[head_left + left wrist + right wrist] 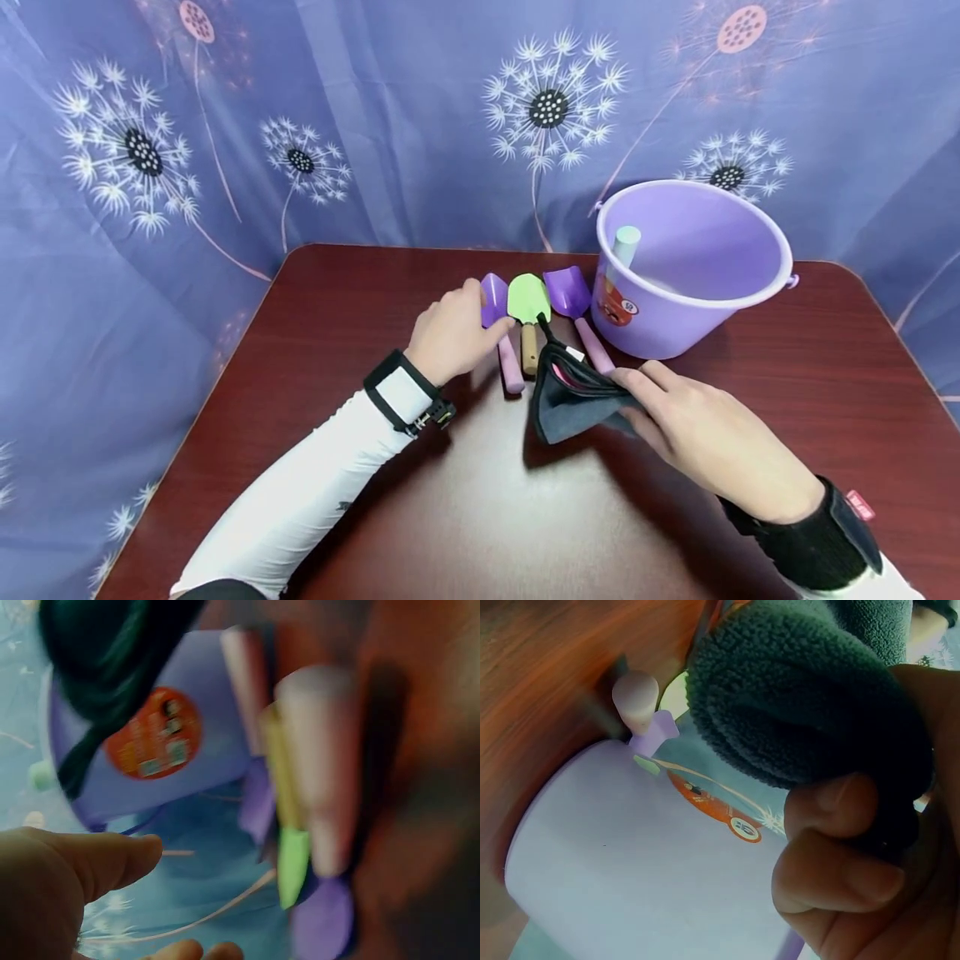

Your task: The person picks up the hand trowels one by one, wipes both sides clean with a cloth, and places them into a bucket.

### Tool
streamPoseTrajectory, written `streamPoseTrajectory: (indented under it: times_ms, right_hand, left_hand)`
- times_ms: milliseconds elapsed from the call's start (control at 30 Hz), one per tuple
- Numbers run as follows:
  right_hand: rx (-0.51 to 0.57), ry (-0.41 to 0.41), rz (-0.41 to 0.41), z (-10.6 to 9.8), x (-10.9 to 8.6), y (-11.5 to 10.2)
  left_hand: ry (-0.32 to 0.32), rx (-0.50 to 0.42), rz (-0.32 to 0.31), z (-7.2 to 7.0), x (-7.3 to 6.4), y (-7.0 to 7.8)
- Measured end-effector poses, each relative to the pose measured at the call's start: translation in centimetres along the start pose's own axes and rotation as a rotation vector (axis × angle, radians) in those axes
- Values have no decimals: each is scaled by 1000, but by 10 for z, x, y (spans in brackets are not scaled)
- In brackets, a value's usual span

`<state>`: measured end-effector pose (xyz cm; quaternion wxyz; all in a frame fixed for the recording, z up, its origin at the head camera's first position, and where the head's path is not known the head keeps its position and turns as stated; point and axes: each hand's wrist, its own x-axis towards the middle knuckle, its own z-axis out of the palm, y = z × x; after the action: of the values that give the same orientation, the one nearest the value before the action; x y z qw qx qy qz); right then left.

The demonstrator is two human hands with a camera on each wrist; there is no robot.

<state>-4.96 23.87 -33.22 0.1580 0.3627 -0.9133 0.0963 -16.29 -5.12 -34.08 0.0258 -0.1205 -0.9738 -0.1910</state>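
your right hand (pixel 697 437) pinches the gray cloth (pixel 577 421) over the desk's (pixel 517 517) middle; your left hand (pixel 453 337), fingers apart and empty, is near the left purple shovel (pixel 493 300). the cloth's loop (pixel 545 328), overlapping the green shovel (pixel 528 297), could snag it. the purple bucket (pixel 675 321), far right, contains a pale green cylinder (pixel 627 242).

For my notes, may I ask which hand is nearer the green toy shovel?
Left. The left hand is just left of the green toy shovel; the right hand is farther, on its right.
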Motion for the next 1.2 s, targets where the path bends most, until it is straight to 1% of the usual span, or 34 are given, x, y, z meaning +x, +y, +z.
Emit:
streamPoseTrajectory:
  times_ms: [67,233,333,433,567,667,833,1000,1100,1200]
  right_hand:
    - [-2,4,5,-1,1,0]
    - [-1,0,17,-1,1,-1]
    - [0,-3,22,0,1,-1]
    - [1,-10,21,2,1,-1]
    - [-1,-21,15,3,2,-2]
    - [-4,-28,16,3,3,-2]
    - [-7,-37,7,4,5,-3]
    - [1,-30,-5,5,9,-3]
    - [6,-21,-12,6,11,-3]
    - [0,-9,-18,5,13,-3]
  left_hand:
    - [-37,18,-27,11,0,0]
    - [-112,27,-82,36,3,2]
    - [-143,29,-113,45,5,2]
    - [-157,32,-142,49,6,1]
    - [-154,15,-175,51,6,-5]
    - [-149,-4,-188,52,5,-11]
    - [-149,15,-177,51,1,-22]
    - [-138,38,-173,44,-4,-31]
    - [-100,48,-176,38,-8,-40]
    - [-38,60,-169,31,-10,-47]
